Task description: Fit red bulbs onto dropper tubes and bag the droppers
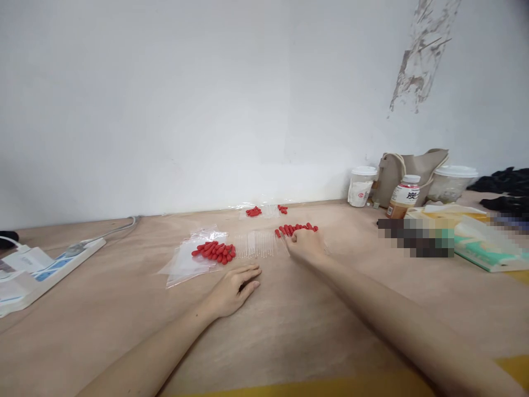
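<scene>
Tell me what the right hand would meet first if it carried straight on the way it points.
Probably the leftmost red piece in the row by the right hand; whether they already touch is unclear. Beyond it, roughly in line, lie the thin clear pieces.

A big, pale wall (pixel 165 110) stands behind the table, with a messy peeled patch (pixel 421 60) high up on the right, where brown and grey bits show. The light is soft, and the wall looks greyer near the sides. The table (pixel 351 336) is light brown and reaches the wall, with yellow (pixel 297 387) showing along its near side.
</scene>
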Demonstrator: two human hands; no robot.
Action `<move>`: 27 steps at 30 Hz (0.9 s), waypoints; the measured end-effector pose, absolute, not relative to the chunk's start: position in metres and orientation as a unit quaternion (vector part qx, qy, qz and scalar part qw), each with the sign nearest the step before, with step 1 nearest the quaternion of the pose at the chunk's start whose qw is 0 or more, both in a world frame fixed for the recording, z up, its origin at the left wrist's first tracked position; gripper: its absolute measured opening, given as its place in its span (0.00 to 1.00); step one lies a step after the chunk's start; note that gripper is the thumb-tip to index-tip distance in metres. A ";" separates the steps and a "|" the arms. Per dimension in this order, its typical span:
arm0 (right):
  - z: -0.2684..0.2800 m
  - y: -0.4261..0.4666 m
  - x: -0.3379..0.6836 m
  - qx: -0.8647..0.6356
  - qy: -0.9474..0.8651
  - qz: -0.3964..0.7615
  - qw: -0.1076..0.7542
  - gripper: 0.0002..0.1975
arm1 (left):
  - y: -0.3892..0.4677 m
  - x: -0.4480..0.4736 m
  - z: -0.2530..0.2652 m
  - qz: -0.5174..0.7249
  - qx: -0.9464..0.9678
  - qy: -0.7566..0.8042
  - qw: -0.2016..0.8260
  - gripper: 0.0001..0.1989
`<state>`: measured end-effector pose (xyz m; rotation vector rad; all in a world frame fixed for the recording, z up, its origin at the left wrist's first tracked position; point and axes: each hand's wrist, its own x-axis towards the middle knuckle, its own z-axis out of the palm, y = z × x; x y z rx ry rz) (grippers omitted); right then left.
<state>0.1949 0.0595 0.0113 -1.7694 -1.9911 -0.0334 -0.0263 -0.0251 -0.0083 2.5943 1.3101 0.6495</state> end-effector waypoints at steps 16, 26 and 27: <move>0.002 0.074 0.177 -0.691 -0.699 -0.006 0.184 0.21 | -0.025 -0.028 -0.008 0.215 0.870 0.436 0.083 0.18; 0.011 0.071 0.155 -0.667 -0.734 -0.013 0.128 0.14 | -0.027 -0.028 -0.006 0.215 0.872 0.433 0.082 0.17; 0.014 0.072 0.153 -0.670 -0.734 -0.004 0.109 0.14 | -0.027 -0.027 -0.006 0.216 0.871 0.433 0.082 0.17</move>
